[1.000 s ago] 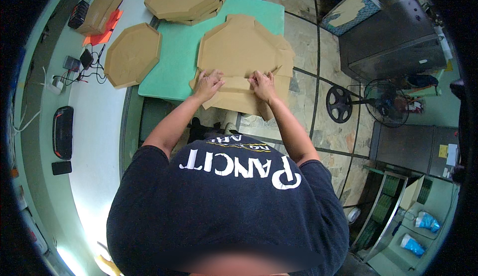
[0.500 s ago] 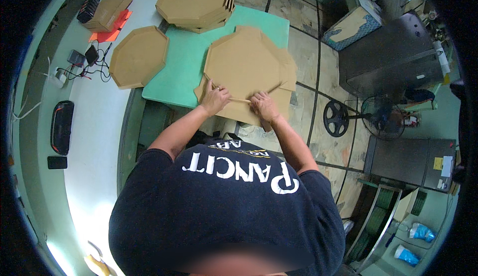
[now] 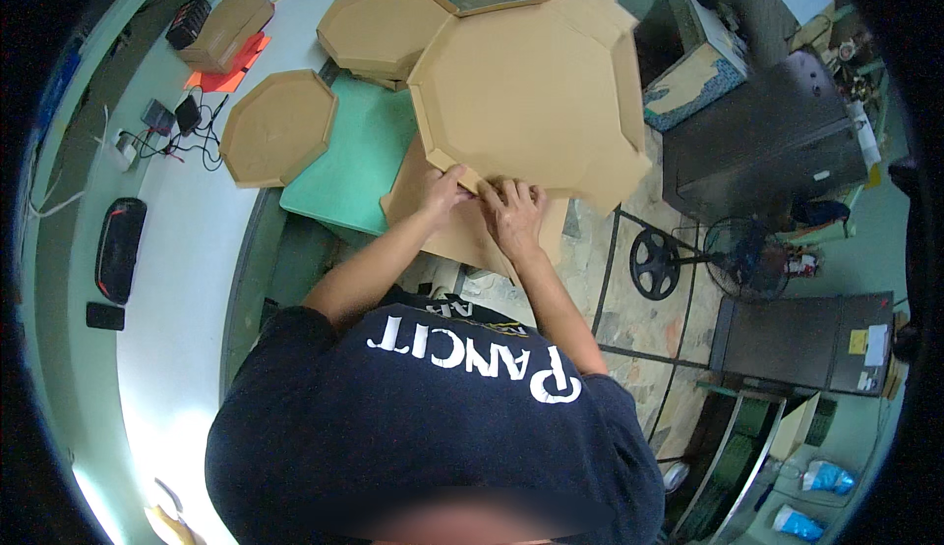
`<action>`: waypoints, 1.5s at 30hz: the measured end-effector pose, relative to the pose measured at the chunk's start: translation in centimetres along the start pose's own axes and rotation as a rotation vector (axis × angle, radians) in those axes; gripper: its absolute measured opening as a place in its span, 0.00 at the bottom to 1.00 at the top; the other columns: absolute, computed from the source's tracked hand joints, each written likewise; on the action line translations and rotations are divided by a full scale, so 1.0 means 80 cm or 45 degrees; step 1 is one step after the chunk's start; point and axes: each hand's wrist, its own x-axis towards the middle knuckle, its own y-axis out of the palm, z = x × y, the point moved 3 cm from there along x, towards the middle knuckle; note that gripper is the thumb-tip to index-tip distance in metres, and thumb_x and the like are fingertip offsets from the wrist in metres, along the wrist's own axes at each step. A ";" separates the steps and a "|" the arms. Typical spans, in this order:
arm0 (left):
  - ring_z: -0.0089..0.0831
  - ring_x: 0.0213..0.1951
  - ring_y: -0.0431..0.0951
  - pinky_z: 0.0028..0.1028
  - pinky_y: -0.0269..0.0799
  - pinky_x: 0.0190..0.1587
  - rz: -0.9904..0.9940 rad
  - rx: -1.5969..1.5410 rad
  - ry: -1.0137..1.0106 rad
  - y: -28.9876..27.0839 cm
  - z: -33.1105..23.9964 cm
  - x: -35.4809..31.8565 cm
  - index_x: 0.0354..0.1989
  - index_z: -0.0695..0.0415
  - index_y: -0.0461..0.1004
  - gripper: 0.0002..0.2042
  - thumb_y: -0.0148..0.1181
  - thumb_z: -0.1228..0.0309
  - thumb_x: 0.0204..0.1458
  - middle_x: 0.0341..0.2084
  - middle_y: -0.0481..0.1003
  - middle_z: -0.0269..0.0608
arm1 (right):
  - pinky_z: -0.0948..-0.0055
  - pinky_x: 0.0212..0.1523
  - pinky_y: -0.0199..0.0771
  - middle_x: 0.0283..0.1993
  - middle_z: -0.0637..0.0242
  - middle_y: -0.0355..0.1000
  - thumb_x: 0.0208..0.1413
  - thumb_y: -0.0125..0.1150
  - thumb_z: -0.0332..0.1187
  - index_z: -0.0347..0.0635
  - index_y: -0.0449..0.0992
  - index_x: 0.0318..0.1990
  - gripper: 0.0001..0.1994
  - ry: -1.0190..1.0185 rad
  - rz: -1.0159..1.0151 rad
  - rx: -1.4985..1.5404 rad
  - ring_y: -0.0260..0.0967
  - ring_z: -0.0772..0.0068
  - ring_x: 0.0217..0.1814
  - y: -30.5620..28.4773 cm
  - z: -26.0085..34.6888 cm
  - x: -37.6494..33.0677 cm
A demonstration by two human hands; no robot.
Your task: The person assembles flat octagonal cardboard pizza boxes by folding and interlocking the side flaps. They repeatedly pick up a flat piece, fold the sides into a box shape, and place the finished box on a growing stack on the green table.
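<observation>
A large brown octagonal cardboard tray [image 3: 526, 103] is raised and tilted over the green table [image 3: 364, 147], some rims folded up and flaps sticking out at its right side. My left hand [image 3: 444, 196] is closed on its near left rim, fingers pinching the folded edge. Close beside it, my right hand [image 3: 513, 216] grips the near rim with bent fingers. Under my hands a flat cardboard sheet [image 3: 408, 191] lies on the table and overhangs its near edge.
Stacked octagonal trays [image 3: 383, 29] stand at the table's far end. Another octagonal tray [image 3: 278, 129] rests on the white counter [image 3: 182, 280] at left, near cables and a cardboard box [image 3: 228, 29]. A black fan [image 3: 742, 255] stands on the floor at right.
The octagonal tray has come up off the sheet beneath and tilted, its far side now higher and farther right. Both hands have stayed at its near rim, the right moving closer to the left.
</observation>
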 end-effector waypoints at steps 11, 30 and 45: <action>0.31 0.37 0.79 0.30 0.75 0.39 0.200 0.565 0.211 -0.055 -0.062 0.036 0.45 0.64 0.74 0.15 0.60 0.71 0.50 0.36 0.78 0.42 | 0.72 0.49 0.67 0.46 0.62 0.73 0.57 0.63 0.35 0.33 0.72 0.48 0.17 1.087 -0.338 1.199 0.68 0.72 0.47 -0.153 -0.125 -0.012; 0.23 0.31 0.75 0.25 0.75 0.36 0.346 -0.016 0.159 -0.100 -0.071 0.044 0.49 0.62 0.72 0.12 0.48 0.71 0.62 0.33 0.76 0.34 | 0.71 0.40 0.69 0.37 0.69 0.71 0.57 0.56 0.27 0.34 0.71 0.43 0.08 1.674 -0.521 1.856 0.68 0.74 0.37 0.010 -0.129 -0.099; 0.45 0.46 0.75 0.42 0.69 0.49 -0.594 1.886 1.049 -0.253 -0.176 0.059 0.41 0.56 0.77 0.14 0.57 0.59 0.53 0.41 0.76 0.48 | 0.68 0.17 0.69 0.22 0.63 0.73 0.57 0.59 0.42 0.33 0.75 0.33 0.16 1.919 0.490 1.379 0.69 0.67 0.16 0.122 -0.103 -0.181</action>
